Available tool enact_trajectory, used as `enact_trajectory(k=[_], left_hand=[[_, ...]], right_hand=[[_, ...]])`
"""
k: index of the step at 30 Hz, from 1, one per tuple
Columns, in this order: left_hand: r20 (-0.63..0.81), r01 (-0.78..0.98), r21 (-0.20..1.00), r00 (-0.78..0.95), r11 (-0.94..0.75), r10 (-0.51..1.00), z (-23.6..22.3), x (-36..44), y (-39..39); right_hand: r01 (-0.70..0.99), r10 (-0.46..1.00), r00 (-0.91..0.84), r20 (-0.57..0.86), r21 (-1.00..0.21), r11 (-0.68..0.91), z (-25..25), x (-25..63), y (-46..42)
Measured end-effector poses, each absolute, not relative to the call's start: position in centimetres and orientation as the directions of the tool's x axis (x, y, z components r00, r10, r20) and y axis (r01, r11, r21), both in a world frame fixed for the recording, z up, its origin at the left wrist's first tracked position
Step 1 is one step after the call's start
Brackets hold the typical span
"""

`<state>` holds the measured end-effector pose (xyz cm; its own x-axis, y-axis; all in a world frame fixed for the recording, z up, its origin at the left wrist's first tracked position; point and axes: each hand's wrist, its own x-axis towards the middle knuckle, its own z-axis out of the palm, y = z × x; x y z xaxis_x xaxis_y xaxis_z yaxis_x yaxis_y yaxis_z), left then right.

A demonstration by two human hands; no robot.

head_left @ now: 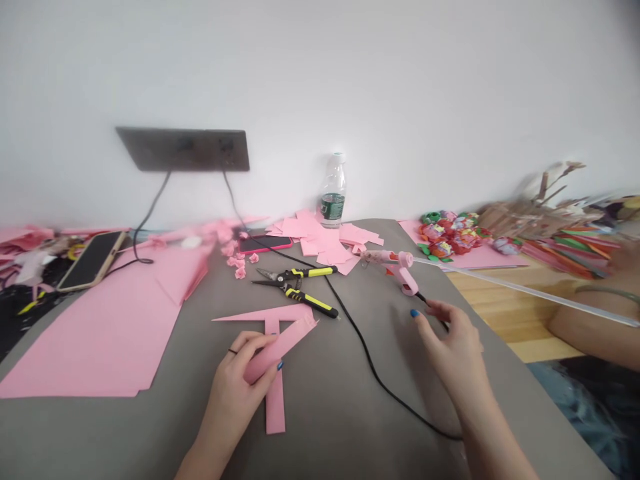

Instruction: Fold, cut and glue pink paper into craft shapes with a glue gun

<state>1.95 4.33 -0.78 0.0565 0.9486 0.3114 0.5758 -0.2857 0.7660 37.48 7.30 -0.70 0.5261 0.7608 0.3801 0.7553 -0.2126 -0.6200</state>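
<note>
Reaching over the surface (pixel 330 427), the right hand (pixel 457 343) has its grip spread; the left hand (pixel 243 373) pinches a paper strip (pixel 293 340) near six o'clock. The glue gun (pixel 406 277), at three o'clock, might slide if its cord (pixel 421 298) gets tugged.

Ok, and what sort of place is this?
Probably a paper-craft workspace: there's a pink glue gun on the table, large sheets of pink paper, and a cluster of colorful artificial flowers.
</note>
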Motion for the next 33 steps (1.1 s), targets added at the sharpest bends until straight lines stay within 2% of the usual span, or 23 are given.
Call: enact_trajectory(k=[2,4,7,10,15,19,23,28,31,33], left_hand=[[0.29,0.558,0.786,0.049,-0.267,0.956,-0.2,1.3,4.5],[0.253,0.566,0.792,0.037,-0.229,0.967,0.6,0.5,4.5],[0.217,0.583,0.798,-0.044,-0.151,0.975,1.5,-0.5,4.5],[0.186,0.513,0.855,-0.174,-0.072,0.967,1.7,-1.1,4.3],[0.084,0.341,0.94,-0.264,0.011,0.961,1.6,-1.1,3.9],[0.059,0.309,0.951,-0.275,0.03,0.96,1.8,-0.8,3.9],[0.056,0.314,0.949,-0.232,0.02,0.971,1.8,-1.1,4.0],[0.007,0.291,0.954,-0.273,0.076,0.962,2.0,-0.4,3.7],[-0.075,0.216,0.966,-0.282,0.139,0.957,2.5,0.8,3.3],[-0.134,0.183,0.966,-0.253,0.184,0.958,2.7,1.6,2.9]], right_hand=[[0.709,0.776,0.515,0.365,-0.69,-0.147,0.3,34.5,5.5],[0.682,0.887,0.342,0.311,-0.731,-0.007,1.3,30.9,4.0],[0.668,0.969,0.007,0.248,-0.723,0.18,2.2,25.0,2.5],[0.707,0.967,-0.134,0.216,-0.663,0.246,2.0,20.0,1.9],[0.828,0.958,-0.145,0.246,-0.499,0.254,0.7,16.3,2.1],[0.83,0.957,-0.186,0.224,-0.485,0.275,0.5,17.0,1.9],[0.791,0.97,-0.229,0.076,-0.567,0.231,1.2,19.0,1.3],[0.703,0.942,-0.281,-0.181,-0.708,0.073,2.2,22.7,1.2],[0.561,0.921,-0.304,-0.244,-0.827,-0.034,2.7,25.0,1.3],[0.419,0.924,-0.305,-0.229,-0.904,-0.086,3.1,26.2,1.2]])
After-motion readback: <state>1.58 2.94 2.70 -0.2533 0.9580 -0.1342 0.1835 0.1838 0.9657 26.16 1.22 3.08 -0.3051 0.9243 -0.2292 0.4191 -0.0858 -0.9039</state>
